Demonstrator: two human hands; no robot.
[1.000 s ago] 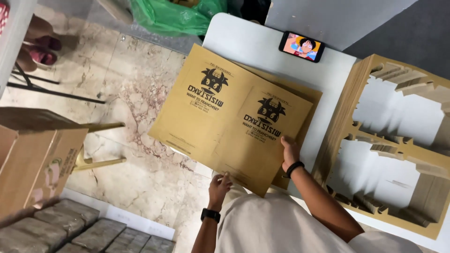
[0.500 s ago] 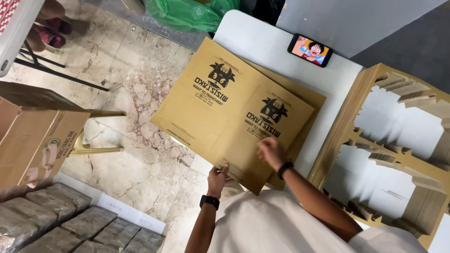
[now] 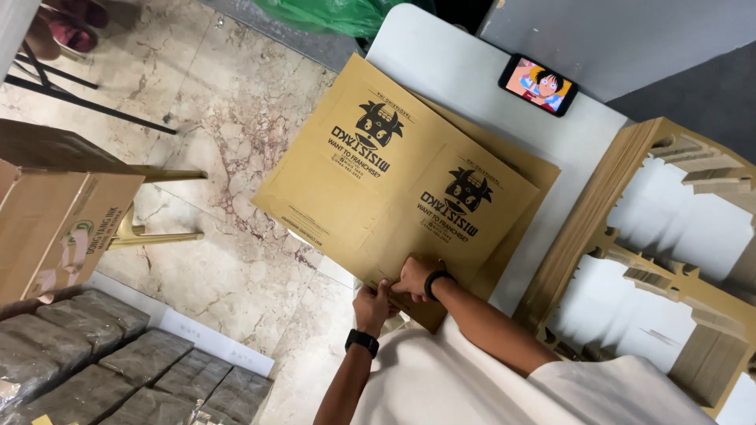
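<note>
Right hand (image 3: 412,277) (fingers curled) newly beside left hand (image 3: 372,303)

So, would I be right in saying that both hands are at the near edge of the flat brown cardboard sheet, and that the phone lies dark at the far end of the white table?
Not quite: the phone is lit, showing a cartoon picture. The head view shows it. The rest holds: both the left hand and right hand are at the near edge of the cardboard sheet on the white table.

Two hands, the left hand (image 3: 372,303) and right hand (image 3: 413,275), meet at the near edge of one flat brown cardboard sheet (image 3: 394,177), which bears two printed black emblems. Beyond the sheet stands one phone (image 3: 538,84); right of the sheet stands one stack of cut cardboard blanks (image 3: 598,228). Left of the sheet is one open carton (image 3: 55,228).
</note>
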